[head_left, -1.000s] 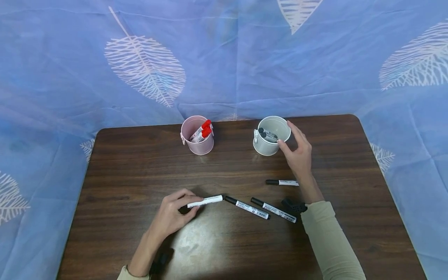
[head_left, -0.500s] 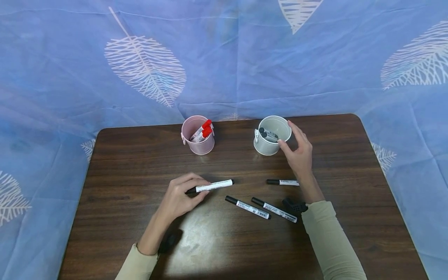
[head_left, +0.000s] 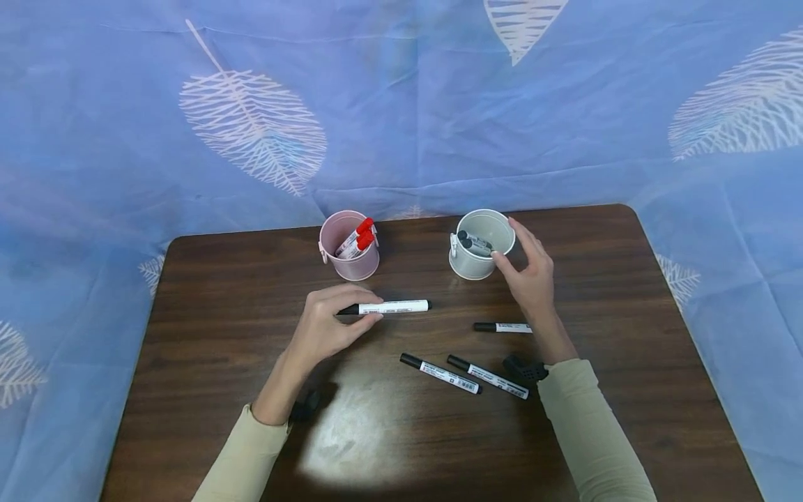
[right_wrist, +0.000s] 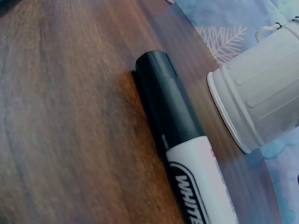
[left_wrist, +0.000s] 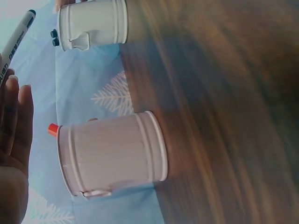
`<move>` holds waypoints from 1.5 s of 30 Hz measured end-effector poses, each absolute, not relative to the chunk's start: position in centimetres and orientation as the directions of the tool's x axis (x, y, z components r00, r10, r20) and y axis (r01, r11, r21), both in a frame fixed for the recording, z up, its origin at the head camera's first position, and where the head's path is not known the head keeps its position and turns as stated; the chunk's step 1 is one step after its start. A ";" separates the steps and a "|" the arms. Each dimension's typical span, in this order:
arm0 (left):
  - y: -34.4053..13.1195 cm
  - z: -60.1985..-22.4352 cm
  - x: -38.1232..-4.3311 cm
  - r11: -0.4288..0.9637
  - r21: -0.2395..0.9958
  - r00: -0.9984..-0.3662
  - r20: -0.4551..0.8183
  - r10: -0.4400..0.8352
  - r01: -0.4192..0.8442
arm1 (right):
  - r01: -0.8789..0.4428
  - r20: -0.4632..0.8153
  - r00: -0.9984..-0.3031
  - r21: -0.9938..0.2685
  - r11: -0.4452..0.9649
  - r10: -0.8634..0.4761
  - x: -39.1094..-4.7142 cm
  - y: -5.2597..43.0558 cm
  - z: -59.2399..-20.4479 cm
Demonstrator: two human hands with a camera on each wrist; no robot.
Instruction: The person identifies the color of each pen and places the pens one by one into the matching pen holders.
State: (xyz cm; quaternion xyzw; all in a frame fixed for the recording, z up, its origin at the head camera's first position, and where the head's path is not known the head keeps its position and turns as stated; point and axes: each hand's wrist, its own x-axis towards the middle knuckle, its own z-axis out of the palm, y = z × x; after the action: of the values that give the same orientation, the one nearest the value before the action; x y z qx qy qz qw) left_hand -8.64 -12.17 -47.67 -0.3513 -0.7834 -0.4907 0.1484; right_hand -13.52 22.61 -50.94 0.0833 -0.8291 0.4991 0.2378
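Observation:
My left hand [head_left: 332, 321] pinches a black-capped whiteboard marker [head_left: 401, 307] between thumb and fingers, above the table and in front of the pink bucket [head_left: 360, 270]. In the left wrist view the marker [left_wrist: 17, 39] sticks up past the fingertips. My right hand [head_left: 532, 275] holds the rim of the white bucket [head_left: 472, 269] with thumb and fingers spread along its right side. Two dark-capped markers [head_left: 478, 244] lean inside the white bucket. Below my right hand lies another black-capped marker [head_left: 502, 327], its right end hidden by the wrist; the right wrist view shows this marker [right_wrist: 187, 154] up close.
Two red-capped markers [head_left: 357, 240] stand in the pink bucket. Two more black-capped markers, a left one [head_left: 441, 374] and a right one [head_left: 489, 377], lie on the dark wooden table [head_left: 213, 314]. A blue leaf-patterned cloth [head_left: 376, 104] hangs behind the table's back edge.
My left hand has lifted the marker off the table and carried it forward and to the right, toward the buckets. The right hand stays at the white bucket's rim.

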 end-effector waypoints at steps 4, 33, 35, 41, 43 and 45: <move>-11.5 -47.4 -9.4 0.257 0.663 -0.702 0.589 0.399 0.703 | -0.369 0.472 -0.875 -0.796 0.480 0.109 -13.3 22.6 -50.9; -8.7 -46.3 -14.6 0.284 0.690 -0.742 0.570 0.354 0.666 | -0.363 0.464 -0.877 -0.808 0.463 0.122 -13.7 22.4 -50.8; -8.3 -46.1 -15.2 0.280 0.690 -0.740 0.570 0.357 0.667 | -0.366 0.467 -0.876 -0.807 0.463 0.121 -13.8 22.4 -50.8; -7.5 -45.8 -16.2 0.267 0.692 -0.736 0.573 0.361 0.670 | -0.361 0.458 -0.881 -0.813 0.457 0.121 -13.8 22.4 -50.7; -7.4 -45.8 -16.4 0.272 0.693 -0.738 0.567 0.365 0.667 | -0.352 0.452 -0.884 -0.815 0.461 0.123 -13.7 22.3 -50.7; -7.4 -45.9 -16.5 0.277 0.698 -0.744 0.558 0.368 0.660 | -0.346 0.447 -0.886 -0.817 0.462 0.126 -13.6 22.2 -50.7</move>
State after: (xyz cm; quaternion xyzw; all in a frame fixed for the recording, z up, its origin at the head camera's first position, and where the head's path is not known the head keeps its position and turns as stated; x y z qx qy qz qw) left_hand -16.47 -7.36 -45.92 -0.3270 -0.7859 -0.5043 0.1451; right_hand -13.60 22.24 -50.73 0.0667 -0.8236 0.5143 0.2295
